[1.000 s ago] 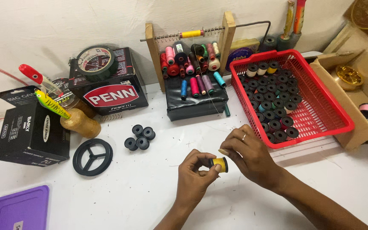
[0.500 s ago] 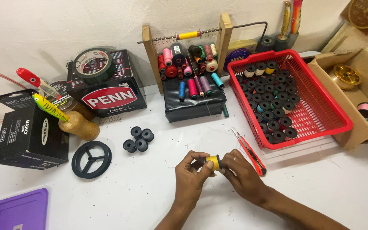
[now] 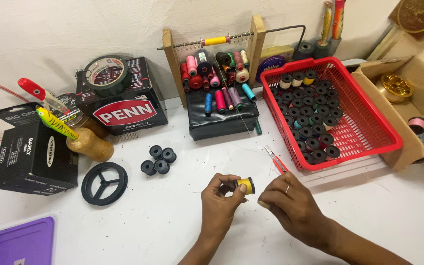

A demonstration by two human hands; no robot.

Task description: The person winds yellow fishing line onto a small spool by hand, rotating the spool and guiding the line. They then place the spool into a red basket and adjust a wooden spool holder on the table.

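red basket (image 3: 369, 120) of spools | thread rack (image 3: 215, 66) | purple lid (image 3: 18, 243) | black ring (image 3: 105, 182) | four black bobbins (image 3: 158, 160)

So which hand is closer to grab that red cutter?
Probably the right hand: it lies right beside the red cutter, partly covering it, with nothing seen in its fingers. The left hand holds the yellow spool.

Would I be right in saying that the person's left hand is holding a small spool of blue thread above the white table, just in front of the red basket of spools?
Not quite: the thread is yellow, not blue. The head view shows the left hand holding a small black-rimmed spool of yellow thread above the white table, in front of the red basket of spools.
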